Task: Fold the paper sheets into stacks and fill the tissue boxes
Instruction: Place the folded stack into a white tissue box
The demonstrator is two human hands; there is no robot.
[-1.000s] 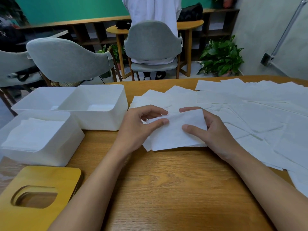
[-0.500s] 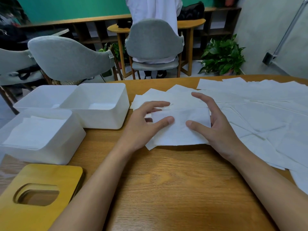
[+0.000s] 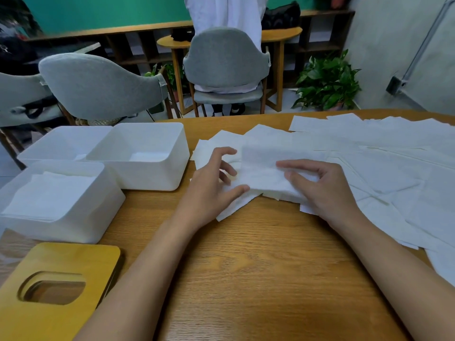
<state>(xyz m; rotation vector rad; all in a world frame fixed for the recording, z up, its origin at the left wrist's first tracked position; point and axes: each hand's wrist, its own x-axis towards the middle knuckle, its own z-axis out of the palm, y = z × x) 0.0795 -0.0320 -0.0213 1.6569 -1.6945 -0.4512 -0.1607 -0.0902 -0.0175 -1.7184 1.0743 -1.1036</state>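
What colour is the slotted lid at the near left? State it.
Yellowish wood tone, seen in the head view: the lid.

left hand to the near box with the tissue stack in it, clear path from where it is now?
Probably yes. The left hand rests on the folded sheet, with bare table between it and the near box. The box is open-topped; its wooden lid lies apart, nearer the person.

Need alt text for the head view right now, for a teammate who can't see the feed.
Two bare hands work a folded white paper sheet on a wooden table: the left hand at its left edge, the right hand pinching its right side. Loose sheets spread right; three white boxes sit left, the nearest box holding a stack, beside a wooden lid.
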